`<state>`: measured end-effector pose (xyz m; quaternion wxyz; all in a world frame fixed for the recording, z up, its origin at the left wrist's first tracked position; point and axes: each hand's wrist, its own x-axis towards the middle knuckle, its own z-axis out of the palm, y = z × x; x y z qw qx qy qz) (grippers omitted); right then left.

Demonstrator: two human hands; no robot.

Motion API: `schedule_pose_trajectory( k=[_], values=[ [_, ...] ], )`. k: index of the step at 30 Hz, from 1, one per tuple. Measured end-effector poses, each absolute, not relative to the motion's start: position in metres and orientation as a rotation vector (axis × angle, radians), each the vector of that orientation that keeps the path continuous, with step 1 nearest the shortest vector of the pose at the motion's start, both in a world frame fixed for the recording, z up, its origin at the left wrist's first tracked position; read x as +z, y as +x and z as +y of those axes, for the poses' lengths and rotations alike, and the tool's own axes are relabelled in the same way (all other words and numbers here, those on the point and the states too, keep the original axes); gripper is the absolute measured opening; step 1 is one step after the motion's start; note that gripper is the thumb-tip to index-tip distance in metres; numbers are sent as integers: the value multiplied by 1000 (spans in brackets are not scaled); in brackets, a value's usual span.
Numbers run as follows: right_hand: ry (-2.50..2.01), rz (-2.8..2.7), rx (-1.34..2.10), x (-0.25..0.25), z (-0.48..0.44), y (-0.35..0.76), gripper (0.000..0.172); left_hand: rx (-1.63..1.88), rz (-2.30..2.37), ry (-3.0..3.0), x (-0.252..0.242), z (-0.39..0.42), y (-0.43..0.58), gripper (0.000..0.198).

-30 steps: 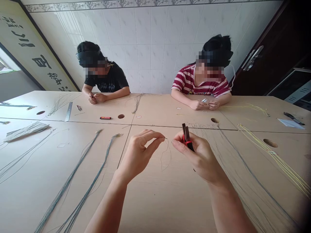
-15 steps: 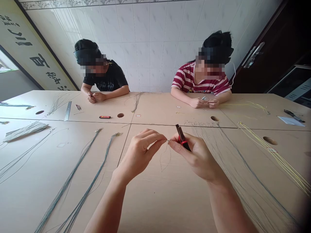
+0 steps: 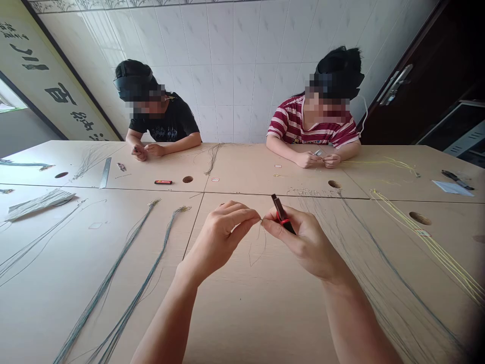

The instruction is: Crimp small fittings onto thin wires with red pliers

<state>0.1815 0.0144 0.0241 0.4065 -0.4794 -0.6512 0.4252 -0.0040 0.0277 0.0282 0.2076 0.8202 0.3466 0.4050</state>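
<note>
Thread (image 3: 250, 263) in a thin loop, pinched above the pale tabletop (image 3: 242, 333), between a left and a right hand. Held narrowly between thumb and forefinger of the left hand (image 3: 223, 237), with the remaining fingers curled close behind. Gripped pliers (image 3: 283, 217) in the right hand (image 3: 303, 237), with dark tip tilted up toward the far left and red band against the fingers, while pinching with thumb and forefinger just beside the left fingertips. Too small to tell at that spot: contact or a slight gap. Hung in a loose loop just below the fingertips.

Flanked on the left by two long blue-gray bundles, one farther left (image 3: 113, 268) and one nearer the hands (image 3: 152, 275), both stretched toward the near side. Flanked on the right by a dark cord (image 3: 373, 239) and, farther right, yellow strands (image 3: 432, 246). Scattered toward the far left: a flat ruler (image 3: 106, 173) and a small red-and-black stick (image 3: 163, 182). Placed at far right: a white paper (image 3: 450, 188) under a black tool (image 3: 457, 180).

Faced two co-workers across the far side: at left, a person in a black shirt (image 3: 178, 119); at right, a person in a red-and-white striped shirt (image 3: 290, 121). Seen with forearms on the tabletop, both of them.
</note>
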Motion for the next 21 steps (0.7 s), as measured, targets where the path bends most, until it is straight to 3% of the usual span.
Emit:
schedule_pose_trajectory(
  k=[21],
  values=[
    [-1203, -1724, 1079, 26, 16, 187, 28, 1084, 978, 2395, 22, 28, -5, 15]
  ],
)
